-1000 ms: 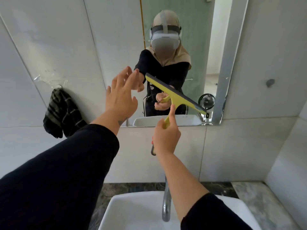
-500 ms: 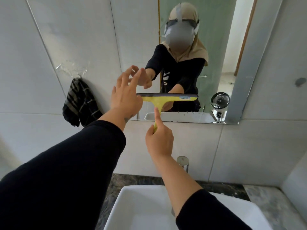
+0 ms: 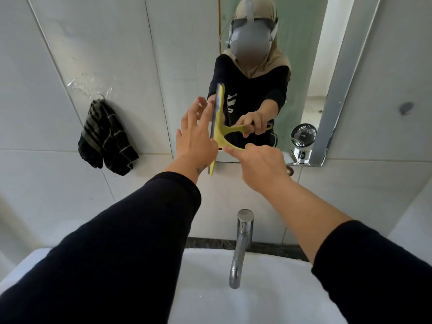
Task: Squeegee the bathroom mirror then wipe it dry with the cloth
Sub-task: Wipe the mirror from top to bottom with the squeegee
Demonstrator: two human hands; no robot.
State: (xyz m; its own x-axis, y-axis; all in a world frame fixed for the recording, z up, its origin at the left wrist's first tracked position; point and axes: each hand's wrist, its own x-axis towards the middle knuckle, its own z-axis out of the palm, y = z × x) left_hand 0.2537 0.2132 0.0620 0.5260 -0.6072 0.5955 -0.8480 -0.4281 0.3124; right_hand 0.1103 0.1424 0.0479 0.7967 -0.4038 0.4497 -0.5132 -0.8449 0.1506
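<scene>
The yellow squeegee (image 3: 219,127) stands with its dark blade vertical, close to the lower left part of the bathroom mirror (image 3: 301,54). My right hand (image 3: 257,167) grips its handle from the right. My left hand (image 3: 195,136) is spread open just left of the blade, fingers apart, touching or nearly touching it. A dark striped cloth (image 3: 105,139) hangs on a wall hook to the left of the mirror, apart from both hands.
A white basin (image 3: 268,288) with a chrome tap (image 3: 242,246) lies below my arms. A small fan (image 3: 302,136) shows in the mirror's lower right corner. White tiles cover the wall, and a grey mark (image 3: 406,108) sits at the right.
My right hand has turned the squeegee from tilted, through horizontal, to blade vertical. The camera tipped down, showing more of the basin. My left hand stayed open beside the blade.
</scene>
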